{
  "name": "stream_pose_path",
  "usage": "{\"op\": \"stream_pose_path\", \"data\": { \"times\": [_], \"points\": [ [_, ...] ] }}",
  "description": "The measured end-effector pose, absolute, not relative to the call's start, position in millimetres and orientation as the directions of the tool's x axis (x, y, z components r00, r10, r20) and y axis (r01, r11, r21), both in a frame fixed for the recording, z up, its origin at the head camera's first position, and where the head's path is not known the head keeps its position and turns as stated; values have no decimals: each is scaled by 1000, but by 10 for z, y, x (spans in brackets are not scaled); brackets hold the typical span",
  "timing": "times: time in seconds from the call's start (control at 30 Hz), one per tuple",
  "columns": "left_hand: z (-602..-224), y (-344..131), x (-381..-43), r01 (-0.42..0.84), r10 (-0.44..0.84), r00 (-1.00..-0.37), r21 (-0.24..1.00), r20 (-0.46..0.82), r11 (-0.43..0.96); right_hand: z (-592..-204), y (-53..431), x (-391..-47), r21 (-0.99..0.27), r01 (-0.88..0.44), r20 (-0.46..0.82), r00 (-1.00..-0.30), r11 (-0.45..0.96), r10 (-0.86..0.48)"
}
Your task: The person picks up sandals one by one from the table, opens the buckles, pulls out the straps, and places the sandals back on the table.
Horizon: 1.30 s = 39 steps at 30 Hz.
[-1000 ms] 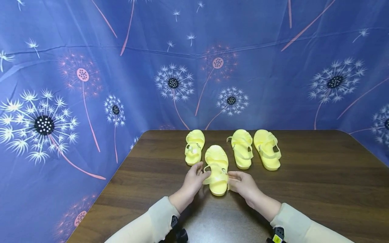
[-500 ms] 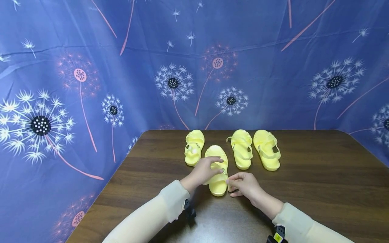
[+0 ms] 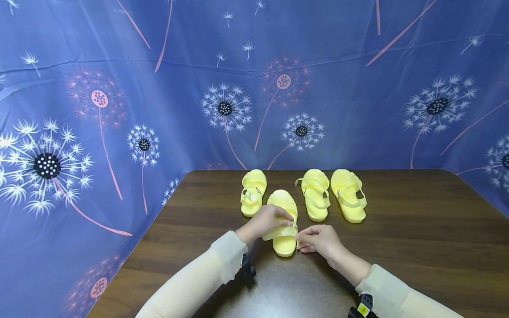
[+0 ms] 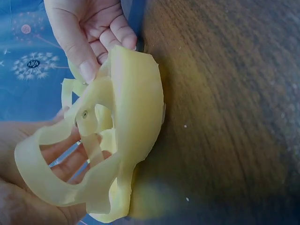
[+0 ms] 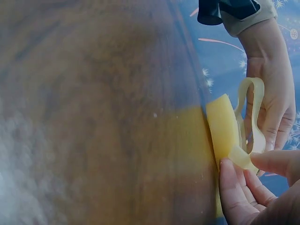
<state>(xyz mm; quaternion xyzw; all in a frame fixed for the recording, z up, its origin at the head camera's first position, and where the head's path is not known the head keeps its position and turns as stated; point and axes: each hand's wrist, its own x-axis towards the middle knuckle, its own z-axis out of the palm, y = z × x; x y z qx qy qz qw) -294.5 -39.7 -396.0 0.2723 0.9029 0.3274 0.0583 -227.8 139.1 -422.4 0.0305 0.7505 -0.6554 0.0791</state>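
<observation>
A pale yellow jelly sandal point(image 3: 284, 246) lies in front of the other sandals, toe away from me. Reaching across it from the left, my left hand point(image 3: 267, 222) pinches at the strap near the small metal buckle with thumb and index finger. My right hand point(image 3: 321, 242) is at the sandal's right side, its thumb and fingers pinching the loose strap end point(image 5: 241, 158) low by the sole. In the left wrist view the ankle strap point(image 4: 33, 171) loops up off the heel, and left-hand fingers show behind it. The left fingertips are partly hidden there.
Behind stand more matching yellow sandals: one at the left point(image 3: 253, 192), one right of centre point(image 3: 316, 198) and one farther right point(image 3: 349, 198). All are on a brown wooden table point(image 3: 417, 247). A blue dandelion-print cloth point(image 3: 350, 110) hangs at the back and left.
My left hand has moved from the sandal's left side to over its straps, and its thumb and index finger have drawn together at the buckle. My right hand stays at the right side.
</observation>
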Motion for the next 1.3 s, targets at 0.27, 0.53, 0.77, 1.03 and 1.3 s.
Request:
{"op": "stream_pose_path", "data": {
  "times": [0.27,0.53,0.77,1.03,1.3],
  "points": [
    [-3985,-413,-2978,428,546,-838,645,21,633,-4223,1399,-2299,-980,163,-172,-983,117,-66],
    [-4017,-355,-2944,459,522,-847,627,96,630,-4221,1390,-2316,-981,168,-174,-983,95,-58],
    [-4058,-354,-2933,412,480,-872,678,99,609,-4230,1376,-2330,-978,183,-188,-981,96,-38],
    [-4084,-365,-2974,343,467,-881,772,68,534,-4202,1367,-2336,-982,159,-163,-986,102,-26],
    [-4114,-392,-2989,269,472,-882,836,14,479,-4192,1348,-2362,-980,160,-165,-986,119,-28]
  ]
}}
